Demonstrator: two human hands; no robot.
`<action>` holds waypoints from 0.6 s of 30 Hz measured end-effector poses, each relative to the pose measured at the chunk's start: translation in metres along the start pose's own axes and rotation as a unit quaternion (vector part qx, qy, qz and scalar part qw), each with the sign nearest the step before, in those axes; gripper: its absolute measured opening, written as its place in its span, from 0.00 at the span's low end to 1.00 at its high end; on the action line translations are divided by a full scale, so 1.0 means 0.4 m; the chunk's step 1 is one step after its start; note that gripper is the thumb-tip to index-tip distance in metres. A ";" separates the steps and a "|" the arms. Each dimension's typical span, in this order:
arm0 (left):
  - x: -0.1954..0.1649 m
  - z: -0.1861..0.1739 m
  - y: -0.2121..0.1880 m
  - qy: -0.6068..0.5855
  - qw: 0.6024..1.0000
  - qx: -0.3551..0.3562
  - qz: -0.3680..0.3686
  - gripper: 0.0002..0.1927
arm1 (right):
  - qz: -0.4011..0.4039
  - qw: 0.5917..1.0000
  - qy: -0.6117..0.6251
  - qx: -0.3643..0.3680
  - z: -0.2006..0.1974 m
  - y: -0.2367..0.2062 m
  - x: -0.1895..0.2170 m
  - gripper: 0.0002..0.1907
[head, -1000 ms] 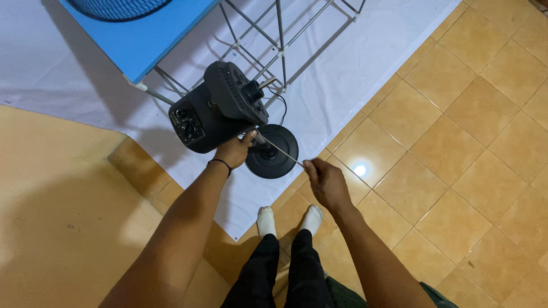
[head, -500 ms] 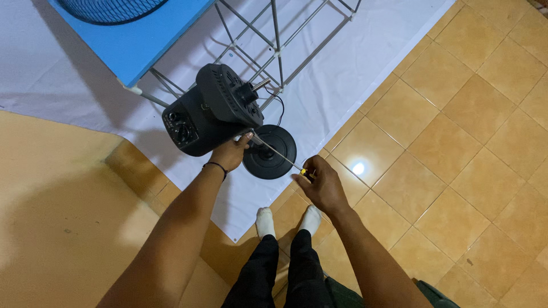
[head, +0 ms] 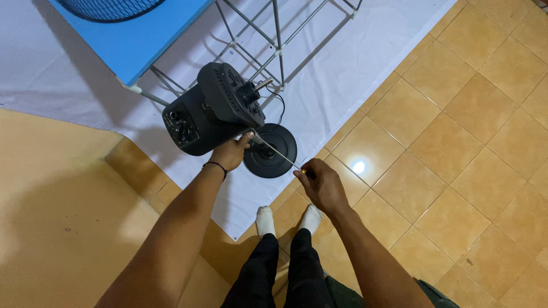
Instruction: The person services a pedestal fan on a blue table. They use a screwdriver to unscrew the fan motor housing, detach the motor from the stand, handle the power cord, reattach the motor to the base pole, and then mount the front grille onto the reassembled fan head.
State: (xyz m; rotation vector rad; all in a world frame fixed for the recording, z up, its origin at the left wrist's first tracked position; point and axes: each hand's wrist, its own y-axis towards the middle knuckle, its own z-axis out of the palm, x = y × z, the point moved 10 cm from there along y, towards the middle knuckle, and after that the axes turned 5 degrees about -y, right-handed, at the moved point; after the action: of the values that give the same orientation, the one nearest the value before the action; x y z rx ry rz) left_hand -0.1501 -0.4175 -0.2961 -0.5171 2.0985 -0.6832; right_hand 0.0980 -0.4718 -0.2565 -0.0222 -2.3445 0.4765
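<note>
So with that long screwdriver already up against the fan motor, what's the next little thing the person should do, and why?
Probably turn the screwdriver with the right hand while the left hand braces the black fan motor housing. The thin shaft runs from the right hand up to the housing's lower edge, beside the left fingers, so the tip seems seated. The exact contact point is too small to see.
</note>
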 end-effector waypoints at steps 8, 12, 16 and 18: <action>-0.013 0.000 -0.010 -0.037 0.999 -0.011 0.025 0.28 | -0.171 0.980 0.026 -0.101 -0.053 -0.038 0.087 0.22; -0.026 -0.005 -0.012 -0.035 0.998 -0.017 0.042 0.31 | -0.073 0.996 0.041 -0.020 -0.015 -0.018 0.050 0.15; -0.014 -0.011 -0.007 0.049 0.999 -0.003 0.008 0.34 | 0.058 0.981 0.151 0.102 0.037 0.002 0.013 0.16; -0.012 -0.012 -0.010 0.055 0.998 0.007 -0.002 0.34 | 0.056 0.984 0.132 0.102 0.029 0.003 0.016 0.15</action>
State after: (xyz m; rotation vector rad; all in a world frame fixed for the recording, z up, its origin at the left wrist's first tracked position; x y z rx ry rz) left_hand -0.1510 -0.4163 -0.2882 -0.4846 2.1929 -0.7432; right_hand 0.0856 -0.4735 -0.2604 -0.1159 -2.0333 0.7216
